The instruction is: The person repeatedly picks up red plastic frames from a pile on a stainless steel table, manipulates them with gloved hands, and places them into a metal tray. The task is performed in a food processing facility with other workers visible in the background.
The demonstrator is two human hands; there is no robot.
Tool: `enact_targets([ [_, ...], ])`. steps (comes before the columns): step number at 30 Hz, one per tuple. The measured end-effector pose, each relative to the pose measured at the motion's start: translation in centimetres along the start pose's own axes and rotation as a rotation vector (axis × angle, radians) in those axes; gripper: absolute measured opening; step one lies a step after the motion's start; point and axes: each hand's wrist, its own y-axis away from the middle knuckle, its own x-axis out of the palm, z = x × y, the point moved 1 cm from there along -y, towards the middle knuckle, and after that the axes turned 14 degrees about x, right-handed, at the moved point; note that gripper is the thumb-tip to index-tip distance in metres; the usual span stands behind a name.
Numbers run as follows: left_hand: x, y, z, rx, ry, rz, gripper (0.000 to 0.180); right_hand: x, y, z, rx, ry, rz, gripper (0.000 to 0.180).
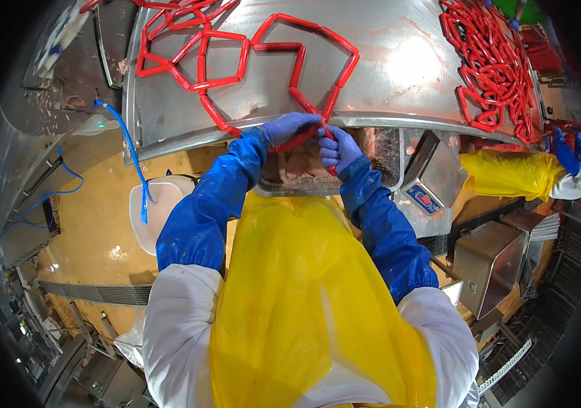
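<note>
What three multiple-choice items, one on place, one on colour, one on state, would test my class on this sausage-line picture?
1. Where does the big heap of red sausage links lie?
A. floor
B. steel table's far right
C. white tub

2. What colour is the apron?
A. green
B. yellow
C. black

3. What are the left hand and right hand doing?
A. hanging empty
B. gripping a sausage link at the table edge
C. pressing the scale

Key: 1 B, heap on the steel table; 2 B, yellow plastic; 3 B, both gloves close on it.
</note>
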Motion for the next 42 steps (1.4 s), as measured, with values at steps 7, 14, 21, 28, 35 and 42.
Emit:
enact_targets([
  [7,-0.2,1.6,1.2,0.010,-0.075,-0.203,0.035,-0.1,-1.2,-0.4,0.159,0.023,-0.078,0.026],
  [14,-0.7,1.9,-0.7,-0.116,-0.336,-0.183,0.027,-1.4,-5.7,-4.3,-0.960,1.204,-0.953,0.031],
  [21,-0.4,2.3,-3.3,0.282,-0.880,-0.274,0.032,5.4,0.3,5.9,-0.624,1.933,-1.184,0.025],
  [28,0.4,-0.4,-5.4,0.360,-0.083,-0.392,0.046,11.6,-0.7,10.8,-1.144,2.143,-0.686,0.048],
  [35,-1.2,1.4,-1.2,0.260,-0.109,-0.443,0.023,8.9,-1.9,5.0,-0.288,1.922,-1.009,0.027],
  [42,-3.1,2.5,-0.1,0.080,-0.050,-0.474,0.029,1.9,-5.8,-0.6,-0.564,1.493,-0.880,0.034],
])
